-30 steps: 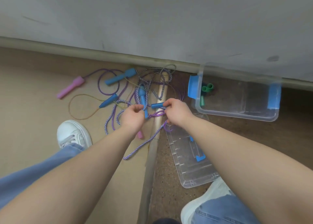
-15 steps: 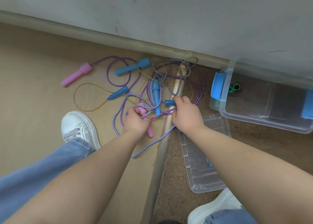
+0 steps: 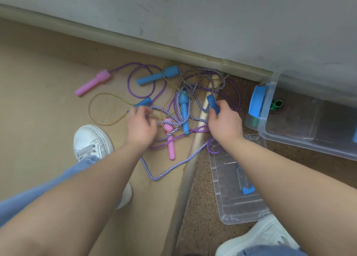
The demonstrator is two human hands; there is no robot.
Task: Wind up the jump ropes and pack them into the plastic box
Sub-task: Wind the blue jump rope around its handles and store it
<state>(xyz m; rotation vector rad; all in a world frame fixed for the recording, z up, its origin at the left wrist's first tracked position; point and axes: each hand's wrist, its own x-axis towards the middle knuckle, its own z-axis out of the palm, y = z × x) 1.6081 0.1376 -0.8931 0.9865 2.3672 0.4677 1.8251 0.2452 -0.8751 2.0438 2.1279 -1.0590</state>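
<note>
**Kid:** Where are the ropes?

**Helper:** The tangled pile of jump ropes lies on the floor near the wall, not in the box. There is a twisted purple-and-white striped rope, a shiny purple plastic rope and a thin gold string rope. They all cross over each other.

**Kid:** And the handles?

**Helper:** A pink plastic handle lies out on the left. Another pink handle lies between the two hands. A long blue plastic handle lies at the far side of the pile. A second blue handle lies in the middle, with the striped rope over it.

**Kid:** What are the hands doing?

**Helper:** The right hand has its fingers wrapped round a short blue handle. The left hand has its fingers curled down and pinches the striped rope (the gold string runs there too).

**Kid:** Where is the box?

**Helper:** The clear plastic box with blue clips stands open on the right, by the grey wall. Some green handles lie inside it. The clear flat lid lies on the floor under the right arm, and a purple loop touches its corner.

**Kid:** Anything else?

**Helper:** A pale rounded strip runs between the tan floor and the brown speckled floor. The striped rope crosses it. One white shoe stands left of the pile, and the other white shoe is beside the lid.
</note>
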